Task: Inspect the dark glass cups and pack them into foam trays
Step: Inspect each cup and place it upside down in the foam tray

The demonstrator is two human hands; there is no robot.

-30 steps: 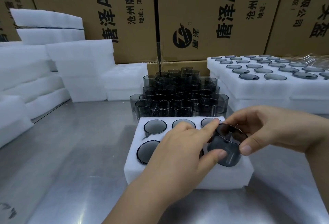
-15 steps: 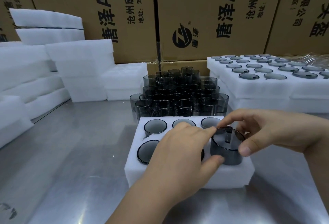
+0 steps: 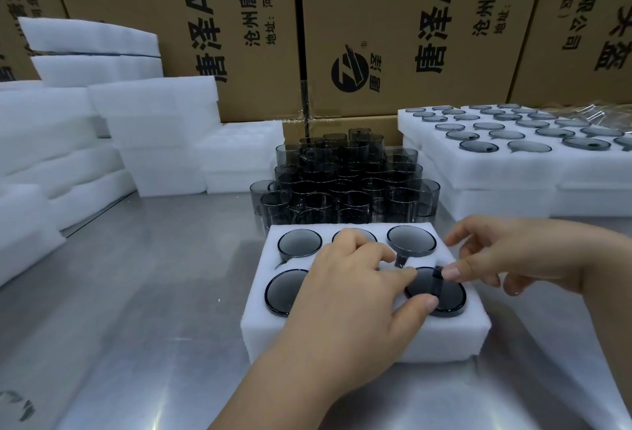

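Change: the dark glass cup (image 3: 448, 296), held tilted above the tray a second ago, has sunk into its pocket, and both hands have come down with it.
Left hand (image 3: 349, 292): reaches in from the near edge. Its thumb and forefinger are curled onto the left side of the cup's rim and pinch it between them. The other fingers are bent over the middle of the tray.
Right hand (image 3: 519, 258): comes in from the right. Its thumb tip touches the small dark handle at the far edge of the cup. The other fingers are lifted and loosely spread, holding nothing.
Cup's place: near right pocket of the foam tray (image 3: 444, 337), seated level with only its top showing.
Seated cups (image 3: 299, 243): one in each of the three far pockets and one in the near left pocket. The near middle pocket is hidden under the left hand.
Loose cups (image 3: 345, 183): a dense cluster of dark glass standing just beyond the tray's far edge.
Filled trays (image 3: 513, 162): stacked at the far right, their cup tops showing in rows.
Foam blocks (image 3: 154, 121): white stacks along the left side.
Cardboard boxes (image 3: 393, 36): a wall of printed cartons across the back.
Metal table (image 3: 136, 292): bears the tray, the cups and the foam.
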